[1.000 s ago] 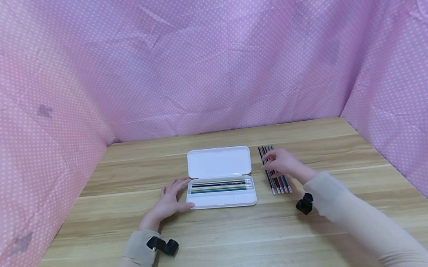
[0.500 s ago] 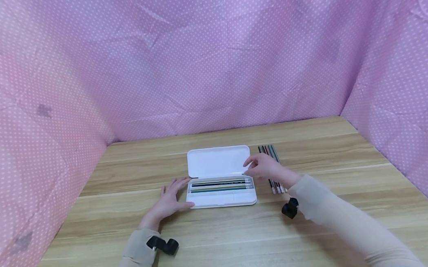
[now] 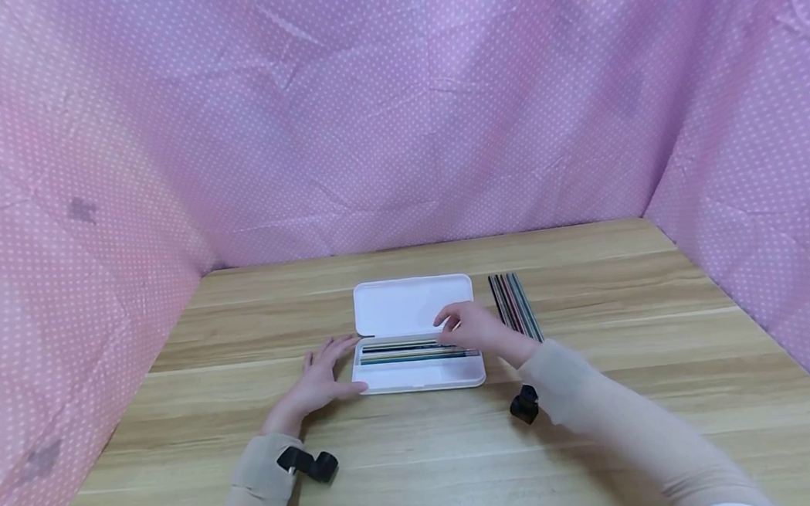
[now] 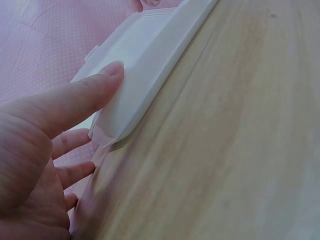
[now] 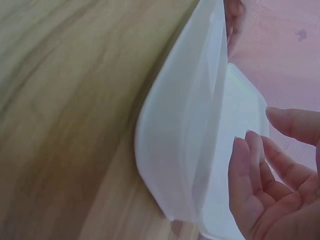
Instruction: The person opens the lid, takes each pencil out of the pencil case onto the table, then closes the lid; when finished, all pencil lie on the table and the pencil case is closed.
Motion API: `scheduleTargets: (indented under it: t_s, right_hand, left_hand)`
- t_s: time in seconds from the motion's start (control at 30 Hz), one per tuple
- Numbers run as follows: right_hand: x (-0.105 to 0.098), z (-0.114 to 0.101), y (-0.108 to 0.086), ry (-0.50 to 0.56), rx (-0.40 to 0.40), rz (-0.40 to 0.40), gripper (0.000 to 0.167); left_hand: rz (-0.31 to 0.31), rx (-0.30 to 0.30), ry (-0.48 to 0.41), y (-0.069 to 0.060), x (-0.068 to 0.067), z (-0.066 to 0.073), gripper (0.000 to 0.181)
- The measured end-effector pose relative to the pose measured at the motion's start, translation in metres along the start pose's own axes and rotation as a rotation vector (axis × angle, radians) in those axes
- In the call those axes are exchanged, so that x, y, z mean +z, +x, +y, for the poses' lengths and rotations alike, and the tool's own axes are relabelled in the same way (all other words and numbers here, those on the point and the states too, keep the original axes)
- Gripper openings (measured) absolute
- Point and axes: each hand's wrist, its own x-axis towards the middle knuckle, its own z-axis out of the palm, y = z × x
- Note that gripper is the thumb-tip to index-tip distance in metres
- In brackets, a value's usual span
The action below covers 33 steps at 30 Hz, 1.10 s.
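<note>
A white pencil case (image 3: 399, 378) lies opened on the table, its lid (image 3: 401, 303) folded back. Several pencils (image 3: 404, 358) lie side by side in its rear compartment. My left hand (image 3: 318, 382) spans the case's left end with fingers spread. In the left wrist view its thumb (image 4: 90, 95) rests against the front wall. Over the right part of the case hovers my right hand (image 3: 479, 330), covering some pencil ends. In the right wrist view its fingers (image 5: 240, 165) are bent and apart from the thumb, with nothing visible between them.
More pencils (image 3: 516, 308) lie in a row on the table right of the case, partly behind the right forearm. The wooden table (image 3: 417, 453) is backed by pink dotted cloth (image 3: 397, 129). Black cameras (image 3: 309, 464) sit on both wrists.
My right hand has moved left from the loose pencils to above the case, and that row is less covered. The left hand and the case have stayed in place.
</note>
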Motion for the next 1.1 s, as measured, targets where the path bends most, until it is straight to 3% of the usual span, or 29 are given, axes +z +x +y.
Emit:
scheduleTargets:
  t_s: [0.23, 0.47, 0.77, 1.1]
  right_hand:
    - [0.011, -0.009, 0.002, -0.025, -0.071, -0.024, 0.032]
    - [0.019, -0.012, 0.005, -0.123, -0.121, -0.039, 0.040]
    - [0.025, -0.012, 0.009, -0.204, -0.133, -0.058, 0.039]
    - [0.031, -0.016, 0.010, -0.368, -0.187, -0.056, 0.032]
  left_hand:
    - [-0.006, -0.001, -0.009, 0.001, 0.000, 0.000, 0.081]
    - [-0.003, 0.002, -0.008, 0.000, 0.000, -0.001, 0.082]
    - [-0.008, -0.001, -0.012, 0.000, -0.001, -0.001, 0.082]
    - [-0.010, 0.006, -0.012, 0.001, -0.002, -0.001, 0.082]
